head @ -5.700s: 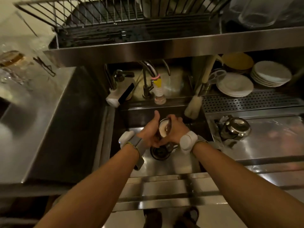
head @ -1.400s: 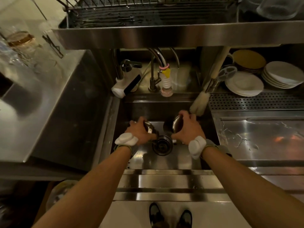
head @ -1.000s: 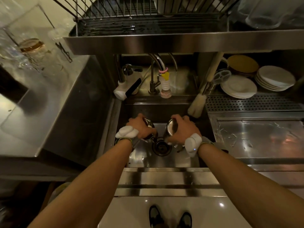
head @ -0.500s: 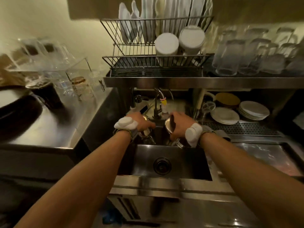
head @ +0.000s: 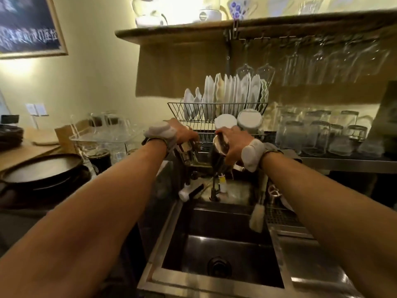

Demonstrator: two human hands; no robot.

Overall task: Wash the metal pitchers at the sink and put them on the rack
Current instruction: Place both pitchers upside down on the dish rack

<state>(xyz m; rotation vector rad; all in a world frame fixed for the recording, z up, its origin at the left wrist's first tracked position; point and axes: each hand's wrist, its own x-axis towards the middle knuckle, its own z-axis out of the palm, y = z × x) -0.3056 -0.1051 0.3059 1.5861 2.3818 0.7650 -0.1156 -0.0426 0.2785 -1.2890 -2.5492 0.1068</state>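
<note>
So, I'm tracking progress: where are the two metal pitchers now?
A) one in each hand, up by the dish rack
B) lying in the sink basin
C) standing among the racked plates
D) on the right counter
A: the left hand grips the left pitcher, the right hand the right pitcher, both held up before the dish rack.

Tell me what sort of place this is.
Likely a café or bar wash-up area: stemmed glasses hang under a wooden shelf, rows of tumblers stand beside a plate-filled wire rack, above a steel sink.
</note>
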